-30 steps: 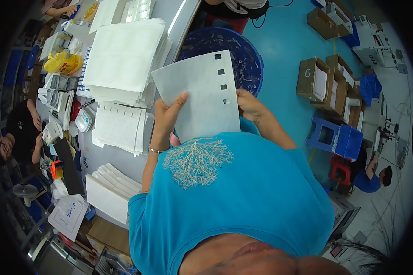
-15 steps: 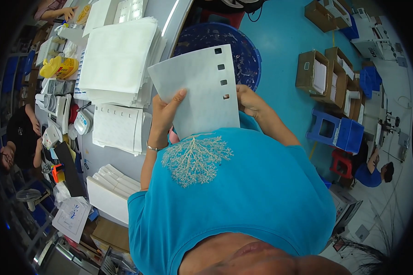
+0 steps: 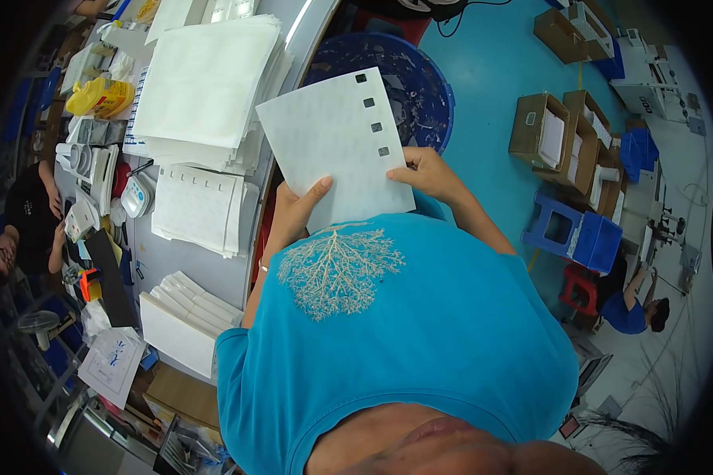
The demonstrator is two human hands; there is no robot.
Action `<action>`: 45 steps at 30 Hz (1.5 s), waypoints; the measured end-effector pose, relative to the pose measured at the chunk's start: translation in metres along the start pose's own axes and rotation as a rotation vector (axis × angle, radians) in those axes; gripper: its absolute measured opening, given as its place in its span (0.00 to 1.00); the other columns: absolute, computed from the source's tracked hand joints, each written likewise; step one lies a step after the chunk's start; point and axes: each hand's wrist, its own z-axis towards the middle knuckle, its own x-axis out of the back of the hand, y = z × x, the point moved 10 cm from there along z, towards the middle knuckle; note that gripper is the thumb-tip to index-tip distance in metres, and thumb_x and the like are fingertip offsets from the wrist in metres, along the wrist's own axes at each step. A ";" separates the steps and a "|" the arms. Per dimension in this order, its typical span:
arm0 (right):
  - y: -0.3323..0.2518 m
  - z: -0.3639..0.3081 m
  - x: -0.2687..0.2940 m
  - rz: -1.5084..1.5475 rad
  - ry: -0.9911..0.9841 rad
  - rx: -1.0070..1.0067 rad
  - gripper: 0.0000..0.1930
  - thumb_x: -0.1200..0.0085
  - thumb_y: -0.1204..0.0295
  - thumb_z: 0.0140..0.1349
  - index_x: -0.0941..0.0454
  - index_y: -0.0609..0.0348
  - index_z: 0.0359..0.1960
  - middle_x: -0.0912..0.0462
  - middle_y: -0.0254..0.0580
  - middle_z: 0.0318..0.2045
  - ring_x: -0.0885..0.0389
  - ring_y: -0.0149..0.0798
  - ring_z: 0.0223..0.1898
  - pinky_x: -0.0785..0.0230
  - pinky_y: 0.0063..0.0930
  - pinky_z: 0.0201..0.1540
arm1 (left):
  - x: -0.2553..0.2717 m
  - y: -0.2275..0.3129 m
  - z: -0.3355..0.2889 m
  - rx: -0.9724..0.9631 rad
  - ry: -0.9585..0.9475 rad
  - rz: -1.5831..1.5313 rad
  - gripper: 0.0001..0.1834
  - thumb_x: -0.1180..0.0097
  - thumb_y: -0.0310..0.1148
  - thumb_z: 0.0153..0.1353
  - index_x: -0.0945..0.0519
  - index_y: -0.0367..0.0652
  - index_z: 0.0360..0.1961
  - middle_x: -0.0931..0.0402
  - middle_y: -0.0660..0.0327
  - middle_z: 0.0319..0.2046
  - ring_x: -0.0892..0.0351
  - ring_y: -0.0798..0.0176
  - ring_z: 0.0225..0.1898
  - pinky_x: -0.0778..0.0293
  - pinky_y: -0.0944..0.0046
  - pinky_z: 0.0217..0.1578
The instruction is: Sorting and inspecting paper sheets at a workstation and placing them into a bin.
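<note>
Both my hands grip a white sheet of paper (image 3: 325, 134) in front of my chest. A row of small square holes runs down the sheet's right side. My left hand (image 3: 299, 207) pinches its lower left part, thumb on top and the fingers hidden beneath. At the right edge, below the lowest hole, my right hand (image 3: 425, 172) holds it with the thumb on top. Beyond the sheet and partly hidden by it stands a large round blue tub (image 3: 444, 95) with small scraps in it.
On the table at my left are a tall stack of white sheets (image 3: 202, 79), a lower stack with cut marks (image 3: 190, 207) and folded white paper (image 3: 190, 313). A yellow bottle (image 3: 101, 96) lies farther left. Cardboard boxes (image 3: 543, 134) and a blue stool (image 3: 550, 218) stand at right.
My right thumb has come onto the sheet's face. The sheet has tilted slightly, its top edge shifting left, and my left hand has moved a little lower and to the right.
</note>
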 end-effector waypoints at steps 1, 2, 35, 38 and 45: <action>-0.001 0.001 0.002 -0.126 0.026 -0.011 0.16 0.43 0.67 0.54 0.20 0.64 0.41 0.16 0.41 0.32 0.20 0.30 0.32 0.28 0.26 0.34 | -0.001 0.002 -0.003 0.000 0.002 -0.001 0.29 0.35 0.34 0.54 0.30 0.32 0.54 0.24 0.51 0.45 0.23 0.58 0.44 0.28 0.61 0.46; -0.003 0.001 0.003 -0.251 0.052 -0.021 0.16 0.44 0.68 0.52 0.20 0.64 0.41 0.15 0.43 0.33 0.18 0.32 0.34 0.27 0.28 0.37 | -0.003 0.011 -0.006 -0.072 -0.004 0.085 0.25 0.36 0.35 0.56 0.27 0.31 0.51 0.23 0.51 0.43 0.23 0.60 0.43 0.28 0.62 0.45; 0.037 -0.016 0.022 0.253 -0.063 -0.260 0.13 0.46 0.69 0.59 0.21 0.64 0.43 0.22 0.31 0.27 0.28 0.24 0.24 0.37 0.22 0.24 | -0.012 0.010 -0.004 -0.246 0.251 0.008 0.23 0.37 0.36 0.57 0.25 0.29 0.48 0.22 0.50 0.41 0.23 0.61 0.42 0.29 0.61 0.46; 0.036 -0.011 0.027 -0.051 -0.014 -0.124 0.13 0.46 0.70 0.57 0.20 0.65 0.41 0.21 0.32 0.26 0.27 0.24 0.25 0.35 0.22 0.26 | -0.024 0.013 -0.005 -0.250 0.231 0.054 0.22 0.37 0.36 0.57 0.25 0.30 0.47 0.22 0.50 0.41 0.23 0.61 0.42 0.29 0.62 0.45; 0.046 -0.003 0.039 -0.078 0.213 0.068 0.13 0.45 0.68 0.55 0.19 0.67 0.34 0.23 0.34 0.20 0.31 0.23 0.19 0.40 0.21 0.20 | -0.031 0.012 -0.008 -0.266 0.269 0.100 0.23 0.37 0.35 0.57 0.26 0.30 0.48 0.23 0.50 0.42 0.24 0.62 0.42 0.29 0.62 0.45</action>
